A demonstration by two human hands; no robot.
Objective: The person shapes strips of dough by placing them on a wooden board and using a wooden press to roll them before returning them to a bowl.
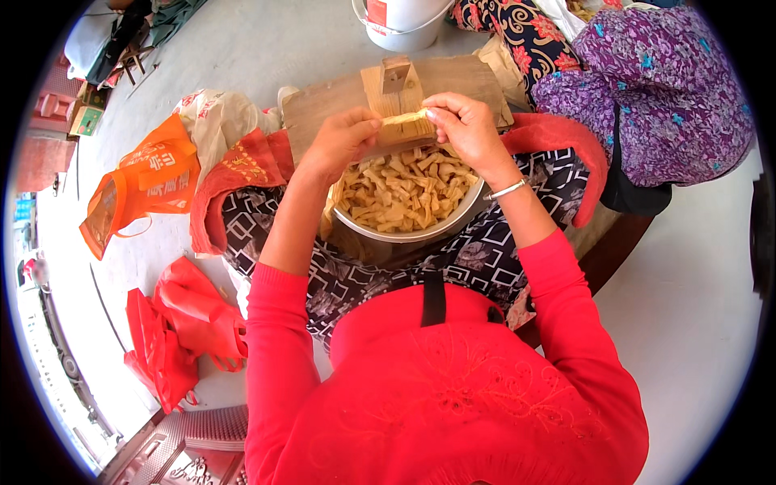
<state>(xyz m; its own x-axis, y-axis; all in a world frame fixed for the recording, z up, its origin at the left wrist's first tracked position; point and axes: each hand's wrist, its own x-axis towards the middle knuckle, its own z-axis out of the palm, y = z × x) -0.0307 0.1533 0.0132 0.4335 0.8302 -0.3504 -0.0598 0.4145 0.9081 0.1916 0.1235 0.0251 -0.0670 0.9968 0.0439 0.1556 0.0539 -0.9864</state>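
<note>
My left hand (pixel 343 139) and my right hand (pixel 465 125) both grip a short pale yellow strip bundle (pixel 406 123), one hand at each end. They hold it against a wooden block (pixel 394 85) that stands on a wooden board (pixel 331 101). Just below the hands sits a round metal bowl (pixel 420 234) on my lap, filled with several cut pale yellow pieces (pixel 400 190). A silver bangle (pixel 506 190) circles my right wrist. Red sleeves cover both forearms.
A person in purple flowered clothes (pixel 655 89) sits at the right. A white bucket (pixel 400 20) stands behind the board. An orange bag (pixel 145 182) and red bags (pixel 182 327) lie on the pale floor to the left, with a white bag (pixel 218 121) near the board.
</note>
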